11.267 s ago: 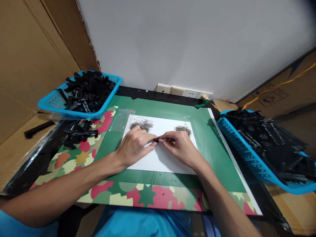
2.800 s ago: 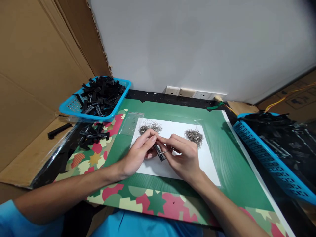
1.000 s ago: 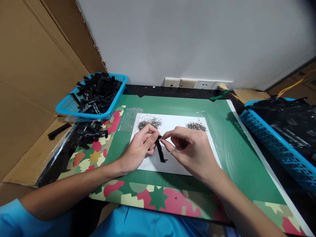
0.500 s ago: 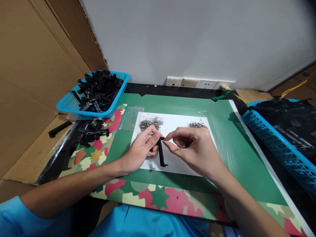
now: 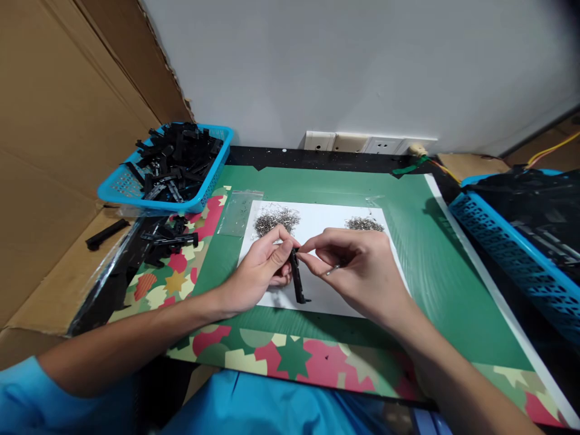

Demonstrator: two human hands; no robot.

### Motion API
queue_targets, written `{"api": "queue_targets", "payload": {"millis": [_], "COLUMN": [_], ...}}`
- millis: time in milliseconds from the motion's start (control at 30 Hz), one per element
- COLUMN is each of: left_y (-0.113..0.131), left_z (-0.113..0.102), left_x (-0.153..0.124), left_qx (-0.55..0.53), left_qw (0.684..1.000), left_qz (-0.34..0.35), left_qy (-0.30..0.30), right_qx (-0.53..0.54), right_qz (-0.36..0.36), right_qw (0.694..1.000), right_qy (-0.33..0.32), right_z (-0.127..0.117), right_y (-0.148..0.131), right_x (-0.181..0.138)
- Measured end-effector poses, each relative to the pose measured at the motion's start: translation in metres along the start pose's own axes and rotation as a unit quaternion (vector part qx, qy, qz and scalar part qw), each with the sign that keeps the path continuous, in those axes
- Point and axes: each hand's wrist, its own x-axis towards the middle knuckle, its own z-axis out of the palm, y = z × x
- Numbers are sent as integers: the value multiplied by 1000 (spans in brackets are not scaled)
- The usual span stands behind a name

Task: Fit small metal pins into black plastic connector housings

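My left hand (image 5: 267, 263) is closed around the upper end of a slim black plastic part (image 5: 296, 281), which hangs down over a white sheet of paper (image 5: 321, 220). My right hand (image 5: 356, 257) pinches at the top of that part with thumb and forefinger; what sits between those fingertips is too small to make out. A thin metal tool (image 5: 333, 269) pokes out from the curled fingers of the same hand. Behind my left hand lies a pile of small metal springs or pins (image 5: 276, 220), and a second small metal pile (image 5: 364, 224) lies behind my right hand.
A blue basket (image 5: 209, 188) heaped with black parts stands at the back left. Loose black parts (image 5: 170, 240) lie in front of it, and a single one (image 5: 107, 234) rests on cardboard. Another blue basket (image 5: 507, 241) is at the right. Wall sockets (image 5: 351, 143) line the back.
Both hands stay together at the top of the black part, which has turned slightly. The metal tool in my right hand has tilted a little. The view has shifted slightly.
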Motion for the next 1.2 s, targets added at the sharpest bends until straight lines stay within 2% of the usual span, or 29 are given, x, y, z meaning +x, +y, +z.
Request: {"api": "queue_targets", "payload": {"millis": [433, 533, 767, 900, 1033, 1200], "left_y": [0, 2, 5, 5, 5, 14], "left_z": [-2, -4, -6, -8, -12, -18], "left_x": [2, 3, 3, 0, -2, 3], "left_qx": [-64, -56, -33, 30, 148, 348], "left_qw": [998, 998, 997, 994, 979, 904], "left_qz": [-10, 11, 57, 88, 137, 249], "left_qy": [-22, -18, -30, -54, -40, 5], "right_qx": [23, 29, -5, 1, 8, 3], "right_qz": [-33, -28, -73, -75, -79, -76], "right_qw": [999, 999, 997, 997, 996, 995], "right_qy": [25, 6, 12, -1, -27, -65], "right_z": [12, 9, 0, -3, -8, -15], "right_y": [7, 7, 8, 11, 16, 23], "right_x": [-3, -2, 2, 1, 0, 1]}}
